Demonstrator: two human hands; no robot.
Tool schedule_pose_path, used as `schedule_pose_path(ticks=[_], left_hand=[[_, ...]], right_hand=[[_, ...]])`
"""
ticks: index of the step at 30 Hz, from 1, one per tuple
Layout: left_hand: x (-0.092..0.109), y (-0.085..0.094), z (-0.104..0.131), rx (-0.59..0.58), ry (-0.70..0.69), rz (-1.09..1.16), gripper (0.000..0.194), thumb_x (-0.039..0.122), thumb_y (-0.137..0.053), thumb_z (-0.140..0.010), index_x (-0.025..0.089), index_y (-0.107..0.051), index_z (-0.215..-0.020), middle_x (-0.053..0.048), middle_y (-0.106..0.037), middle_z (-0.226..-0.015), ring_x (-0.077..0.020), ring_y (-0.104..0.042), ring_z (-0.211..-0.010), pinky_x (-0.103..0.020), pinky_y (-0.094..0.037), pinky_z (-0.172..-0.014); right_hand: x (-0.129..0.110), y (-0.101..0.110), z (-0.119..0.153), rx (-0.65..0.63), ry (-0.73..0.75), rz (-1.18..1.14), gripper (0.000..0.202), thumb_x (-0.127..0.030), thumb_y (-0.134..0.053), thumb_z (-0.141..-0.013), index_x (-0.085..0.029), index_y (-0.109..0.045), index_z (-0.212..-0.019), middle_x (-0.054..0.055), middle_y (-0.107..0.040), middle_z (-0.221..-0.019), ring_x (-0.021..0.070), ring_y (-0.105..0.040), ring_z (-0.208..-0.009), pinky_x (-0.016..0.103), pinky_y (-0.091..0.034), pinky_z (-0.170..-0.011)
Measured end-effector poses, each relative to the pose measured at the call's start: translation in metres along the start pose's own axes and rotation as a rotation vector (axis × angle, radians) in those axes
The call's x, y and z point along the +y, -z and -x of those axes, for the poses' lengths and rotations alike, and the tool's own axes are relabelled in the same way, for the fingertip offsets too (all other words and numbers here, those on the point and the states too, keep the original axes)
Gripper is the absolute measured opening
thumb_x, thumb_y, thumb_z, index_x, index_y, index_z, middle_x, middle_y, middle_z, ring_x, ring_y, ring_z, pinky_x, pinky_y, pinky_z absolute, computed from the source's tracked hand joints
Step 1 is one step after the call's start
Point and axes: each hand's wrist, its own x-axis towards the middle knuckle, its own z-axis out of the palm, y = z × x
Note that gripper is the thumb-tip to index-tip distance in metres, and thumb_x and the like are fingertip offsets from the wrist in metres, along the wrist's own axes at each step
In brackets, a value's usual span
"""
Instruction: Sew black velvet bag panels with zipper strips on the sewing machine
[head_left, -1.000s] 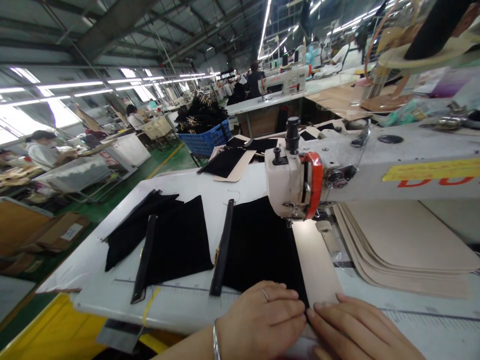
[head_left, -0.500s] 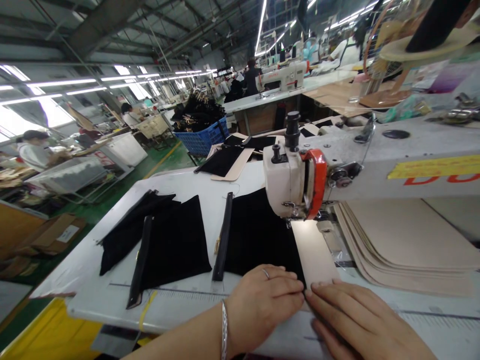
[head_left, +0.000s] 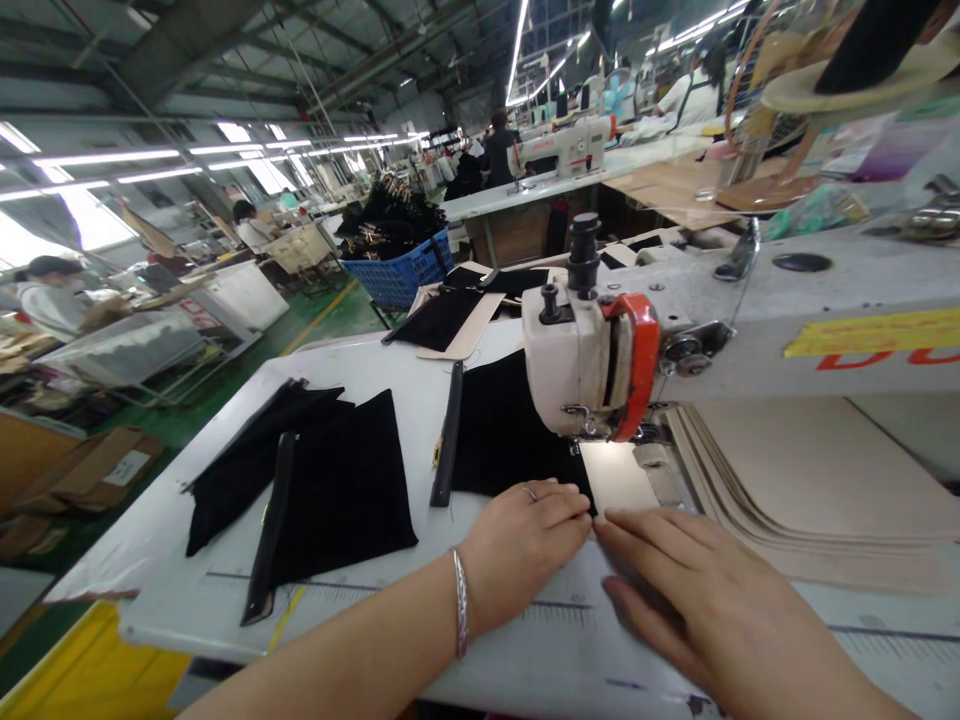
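Note:
My left hand [head_left: 529,545] lies flat on the near edge of a black fabric piece [head_left: 502,430], fingers stretched out. Close beside it, my right hand [head_left: 690,575] rests with extended fingers on the near end of a beige panel [head_left: 619,478]; the fingertips of both hands almost meet at the seam line. Fabric and panel run under the head of a sewing machine [head_left: 577,370], whose needle area is mostly hidden. A dark zipper strip [head_left: 448,435] with a gold-coloured pull borders the fabric's left side.
More black fabric pieces [head_left: 345,490] with zipper strips lie on the white table [head_left: 187,620] at left. A stack of beige panels [head_left: 817,480] sits under the machine arm. Behind stand a blue crate [head_left: 397,272] of black items and another sewing machine [head_left: 566,150]. People work in the background.
Both hands have moved forward, toward the machine, with the black fabric and beige panel sliding along under its head. Less of the beige panel shows in front of the needle area.

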Motion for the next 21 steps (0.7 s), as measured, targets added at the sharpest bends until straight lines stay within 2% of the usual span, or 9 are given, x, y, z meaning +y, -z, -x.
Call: schedule_pose_path(ticks=[9, 14, 21], left_hand=[[-0.025, -0.004, -0.016, -0.045, 0.041, 0.029, 0.023, 0.011, -0.042, -0.095, 0.012, -0.058, -0.112, -0.009, -0.062, -0.12, -0.018, -0.053, -0.12, -0.032, -0.042, -0.107], [-0.037, -0.006, -0.023, -0.066, 0.102, 0.073, 0.017, 0.016, -0.049, -0.095, 0.014, -0.06, -0.107, -0.006, -0.063, -0.107, -0.0172, -0.059, -0.105, -0.031, -0.047, -0.1], [-0.051, -0.019, -0.023, 0.024, 0.205, 0.105, 0.02, 0.011, -0.053, -0.091, 0.017, -0.063, -0.106, -0.003, -0.065, -0.112, -0.0159, -0.06, -0.106, -0.03, -0.048, -0.1]], right_hand=[[0.014, -0.001, -0.026, -0.071, -0.053, -0.006, 0.038, -0.036, -0.054, -0.088, -0.023, -0.056, -0.123, 0.005, -0.061, -0.114, 0.0237, -0.055, -0.104, 0.046, -0.048, -0.091], [0.021, -0.006, -0.035, -0.098, -0.061, 0.015, 0.043, -0.039, -0.051, -0.089, -0.022, -0.055, -0.128, 0.007, -0.06, -0.118, 0.025, -0.055, -0.103, 0.046, -0.048, -0.09], [0.022, -0.009, -0.04, -0.098, -0.088, 0.069, 0.049, -0.04, -0.05, -0.088, -0.023, -0.051, -0.134, 0.006, -0.057, -0.129, 0.0241, -0.057, -0.096, 0.045, -0.049, -0.085]])
